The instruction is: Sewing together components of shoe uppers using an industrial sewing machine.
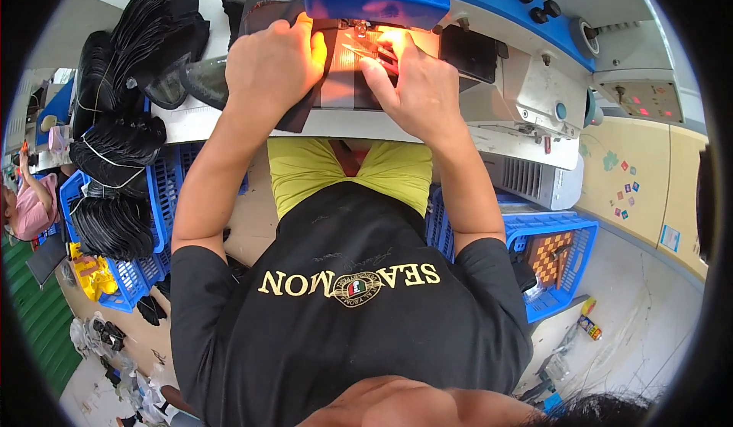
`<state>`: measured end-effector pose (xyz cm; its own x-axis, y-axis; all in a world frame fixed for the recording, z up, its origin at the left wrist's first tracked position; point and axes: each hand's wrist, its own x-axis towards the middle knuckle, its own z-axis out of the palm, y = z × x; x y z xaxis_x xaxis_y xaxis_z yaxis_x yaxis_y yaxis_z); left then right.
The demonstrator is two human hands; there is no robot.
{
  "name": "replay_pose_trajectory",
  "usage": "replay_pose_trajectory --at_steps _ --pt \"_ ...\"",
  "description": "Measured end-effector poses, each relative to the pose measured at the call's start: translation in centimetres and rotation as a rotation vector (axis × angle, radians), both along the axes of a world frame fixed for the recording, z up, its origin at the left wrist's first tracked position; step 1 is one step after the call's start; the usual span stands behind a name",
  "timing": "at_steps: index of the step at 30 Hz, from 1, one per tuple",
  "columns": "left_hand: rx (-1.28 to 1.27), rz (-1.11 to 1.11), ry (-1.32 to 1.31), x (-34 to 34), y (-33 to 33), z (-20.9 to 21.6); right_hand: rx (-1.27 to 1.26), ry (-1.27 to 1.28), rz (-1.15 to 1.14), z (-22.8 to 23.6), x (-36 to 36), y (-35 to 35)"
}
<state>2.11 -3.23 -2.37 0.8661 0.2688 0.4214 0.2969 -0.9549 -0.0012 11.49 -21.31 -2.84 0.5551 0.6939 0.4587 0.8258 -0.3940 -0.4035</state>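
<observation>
Nearest the camera, a black shirt [366, 358] runs down to lime shorts [305, 171] at the table [195, 125]. Over its edge, the left hand [271, 68] lies on black fabric [299, 114], left of the needle area; I cannot tell whether its fingers pinch it. The right hand [416, 87] has its fingers closed around what look like snips [388, 61], under the lamp-lit blue machine [374, 1]. Off left, beyond tied black stacks [114, 224], is a person in pink [37, 207].
</observation>
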Motion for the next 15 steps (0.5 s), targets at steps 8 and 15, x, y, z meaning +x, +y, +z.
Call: replay_pose_trajectory --at_steps 8,15 --pt "-0.047 0.074 0.095 -1.4 -0.8 0.2 -0.046 -0.142 -0.079 0.2 -1.0 1.5" --pt "-0.034 -0.002 -0.021 -1.5 -0.8 -0.2 -0.060 -0.184 -0.177 -0.1 -1.2 2.9"
